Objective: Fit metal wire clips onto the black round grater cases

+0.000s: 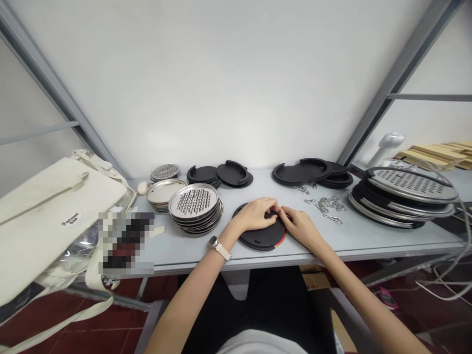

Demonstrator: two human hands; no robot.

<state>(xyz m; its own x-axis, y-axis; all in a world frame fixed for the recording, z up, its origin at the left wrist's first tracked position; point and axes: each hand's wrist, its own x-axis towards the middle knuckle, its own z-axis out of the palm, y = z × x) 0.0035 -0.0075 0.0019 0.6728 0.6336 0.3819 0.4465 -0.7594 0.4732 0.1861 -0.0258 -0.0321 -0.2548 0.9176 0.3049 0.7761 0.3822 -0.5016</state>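
Note:
A black round plastic holder (260, 233) lies flat at the table's front edge, a red-edged strip (280, 239) showing along its lower right rim. My left hand (260, 214) rests over its upper part, fingers curled near the far right rim. My right hand (298, 223) is at the same rim, thumb and fingers pinched together almost against the left fingertips. Whatever is between the right fingertips is too small to make out. Several silver wire hooks (332, 204) are scattered right of my right hand. Left of the holder stands a stack of round metal graters (195, 202).
Black round holders sit along the wall, in a left group (232, 173) and a right group (302, 171). Large grater discs (409, 187) are stacked at right, near hanging white cables (452, 255). Round metal lids (165, 189) and a cream bag (55, 221) are at left.

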